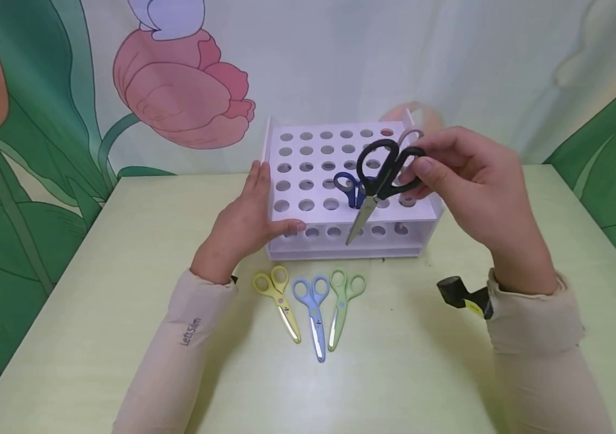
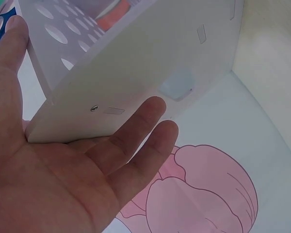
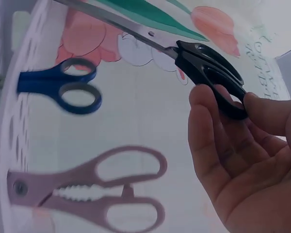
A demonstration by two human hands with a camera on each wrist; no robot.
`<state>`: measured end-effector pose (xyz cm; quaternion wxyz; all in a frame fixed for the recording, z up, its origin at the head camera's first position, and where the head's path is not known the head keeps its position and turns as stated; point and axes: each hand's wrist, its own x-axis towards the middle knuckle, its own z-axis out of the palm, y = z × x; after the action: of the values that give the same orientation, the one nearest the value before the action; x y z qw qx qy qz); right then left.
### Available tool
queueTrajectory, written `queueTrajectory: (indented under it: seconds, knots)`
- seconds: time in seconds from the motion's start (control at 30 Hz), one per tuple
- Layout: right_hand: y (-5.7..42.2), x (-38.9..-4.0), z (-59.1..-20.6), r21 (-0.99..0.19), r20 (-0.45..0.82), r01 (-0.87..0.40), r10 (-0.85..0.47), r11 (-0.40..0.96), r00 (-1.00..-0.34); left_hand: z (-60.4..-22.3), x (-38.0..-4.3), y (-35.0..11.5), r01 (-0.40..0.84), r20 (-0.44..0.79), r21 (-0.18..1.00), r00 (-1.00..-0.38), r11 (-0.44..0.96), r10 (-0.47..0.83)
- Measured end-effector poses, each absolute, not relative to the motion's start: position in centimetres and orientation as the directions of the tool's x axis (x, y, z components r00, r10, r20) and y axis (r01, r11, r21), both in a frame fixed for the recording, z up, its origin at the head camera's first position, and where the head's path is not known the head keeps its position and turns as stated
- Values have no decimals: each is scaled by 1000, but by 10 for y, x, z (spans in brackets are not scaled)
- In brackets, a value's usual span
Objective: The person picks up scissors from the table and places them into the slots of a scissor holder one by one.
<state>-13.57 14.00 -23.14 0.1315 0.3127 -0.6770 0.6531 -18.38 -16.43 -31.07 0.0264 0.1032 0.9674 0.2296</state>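
Note:
My right hand [image 1: 481, 187] pinches one handle loop of a pair of black-handled scissors [image 1: 377, 184] between thumb and fingers, blades slanting down to the left over the white perforated rack [image 1: 340, 222]. At the rack's left side rests my left hand [image 1: 243, 217]; its thumb lies along the front edge and its fingers lie extended against the side panel [image 2: 136, 92]. Dark blue scissors [image 3: 43, 82] stand in a rack hole, handles up. Mauve kitchen scissors [image 3: 77, 174] stand in the rack too, mostly hidden behind my right hand in the head view.
In front of the rack lie yellow scissors [image 1: 281, 299], light blue scissors [image 1: 314, 313] and green scissors [image 1: 340, 307] on the pale table [image 1: 405, 374], handles toward the rack. Behind it hangs a flower-printed curtain [image 1: 330, 66]. A reddish round thing [image 2: 114, 14] shows inside the rack.

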Motion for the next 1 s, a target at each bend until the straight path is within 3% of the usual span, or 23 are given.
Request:
queueTrajectory:
  seconds: [0.17,0.43,0.77,1.0]
  knots:
    - [119,-143,-226,-806,591,-588,-150,-66,-793,-312,-183,-163,186,-3,451,-978,873,210]
    - [84,-161,-237,-755,656,-656,-13,-11,-754,-312,-180,-165,181,-10,459,-978,870,209]
    - [62,-170,-254,-805,590,-591,-28,48,-807,-312,-182,-167,179,-11,473,-978,863,209]
    - [59,-172,-262,-821,539,-541,-67,182,-840,-311,-185,-163,176,-19,471,-978,864,209]
